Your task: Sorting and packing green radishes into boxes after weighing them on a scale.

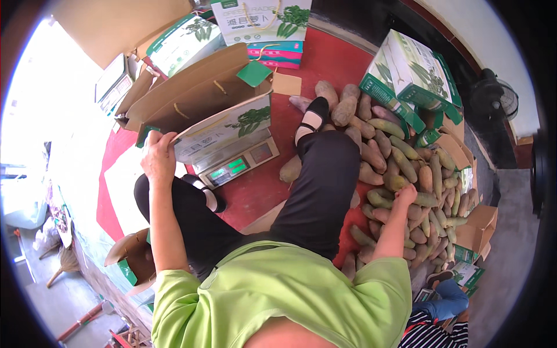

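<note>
My left hand (pixel 158 155) pinches the near left corner of an open carton (pixel 223 134), which is white with printed green leaves outside and brown inside. The carton stands on a scale (pixel 239 167) with a lit green display. My right hand (pixel 405 195) reaches into a heap of green radishes (pixel 404 165) on my right. Its fingers are curled round a radish, mostly hidden by the hand. The radishes are long, green to brownish, and look dusty with soil.
Printed cartons (pixel 260 20) stand at the back, and more cartons (pixel 415 72) at the far right. Beside them is a black fan (pixel 493 95). Another person in a striped top (pixel 432 329) is at the lower right. A broom (pixel 65 264) lies at the left. Red sheeting (pixel 325 58) covers the floor.
</note>
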Demonstrator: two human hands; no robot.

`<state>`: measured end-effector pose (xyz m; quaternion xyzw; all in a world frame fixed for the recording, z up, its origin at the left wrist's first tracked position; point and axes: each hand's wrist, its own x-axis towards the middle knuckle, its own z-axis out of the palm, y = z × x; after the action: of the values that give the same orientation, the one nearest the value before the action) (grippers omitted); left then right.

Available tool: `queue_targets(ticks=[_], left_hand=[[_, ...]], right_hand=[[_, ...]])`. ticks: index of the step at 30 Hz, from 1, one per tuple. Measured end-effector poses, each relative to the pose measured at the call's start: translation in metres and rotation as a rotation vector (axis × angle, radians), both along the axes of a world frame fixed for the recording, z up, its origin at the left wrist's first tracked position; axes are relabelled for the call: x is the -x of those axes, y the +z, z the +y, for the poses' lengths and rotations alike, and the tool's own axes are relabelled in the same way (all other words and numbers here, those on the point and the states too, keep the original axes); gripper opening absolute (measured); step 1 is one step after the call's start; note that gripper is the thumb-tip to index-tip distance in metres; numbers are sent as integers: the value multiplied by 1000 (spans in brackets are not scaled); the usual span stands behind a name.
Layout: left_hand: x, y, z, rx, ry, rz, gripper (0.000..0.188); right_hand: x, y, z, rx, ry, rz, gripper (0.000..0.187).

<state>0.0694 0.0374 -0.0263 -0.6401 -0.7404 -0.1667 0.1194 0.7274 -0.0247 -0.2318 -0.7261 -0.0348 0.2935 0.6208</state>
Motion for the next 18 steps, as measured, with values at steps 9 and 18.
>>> queue_targets(ticks=[9, 18], left_hand=[[0, 7, -5, -1, -74, -26, 14], [4, 10, -15, 2, -174, -28, 12]], right_hand=[[59, 103, 47, -49, 207, -257, 28], [190, 288, 123, -660, 631, -186, 21]])
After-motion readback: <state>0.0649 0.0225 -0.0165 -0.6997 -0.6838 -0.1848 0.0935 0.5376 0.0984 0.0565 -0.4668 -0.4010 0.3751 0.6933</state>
